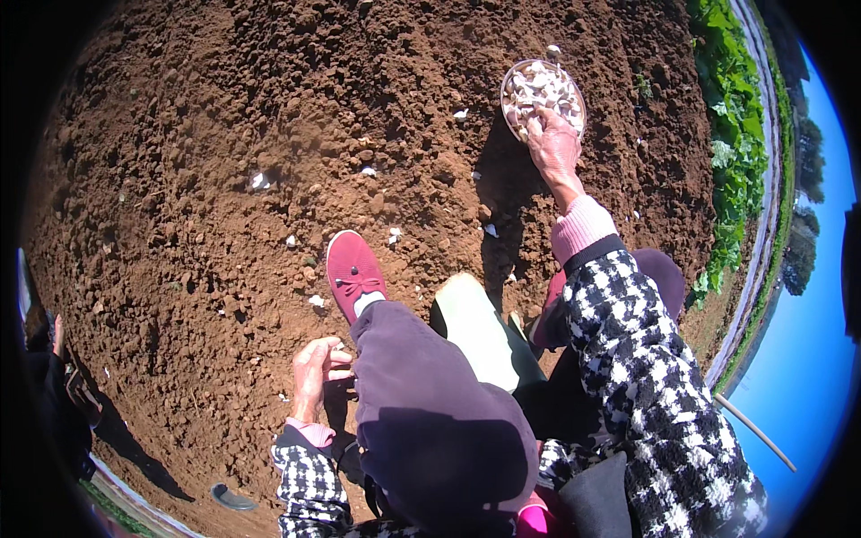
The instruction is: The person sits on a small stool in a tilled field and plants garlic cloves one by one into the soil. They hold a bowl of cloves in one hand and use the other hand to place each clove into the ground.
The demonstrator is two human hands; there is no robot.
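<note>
My right hand (555, 142) reaches down into a round bowl (504, 111) heaped with what look like white garlic cloves (546, 87), its fingertips among them. The bowl stands on loose brown soil (222, 128). Low beside my bent knee is my left hand (321, 368), fingers curled, with a small pale piece, apparently a clove, at the fingertips. Several white cloves or bits of skin lie scattered on the soil, among them one (259, 180) at the left and one (316, 300) near my red shoe (355, 272).
A pale, tapering object (477, 329) lies between my legs. Leafy green plants (730, 128) line the right side. Another person (57, 397) is at the far left edge, near a dark round object (232, 497) on the ground. A thin stick (757, 432) shows at the lower right.
</note>
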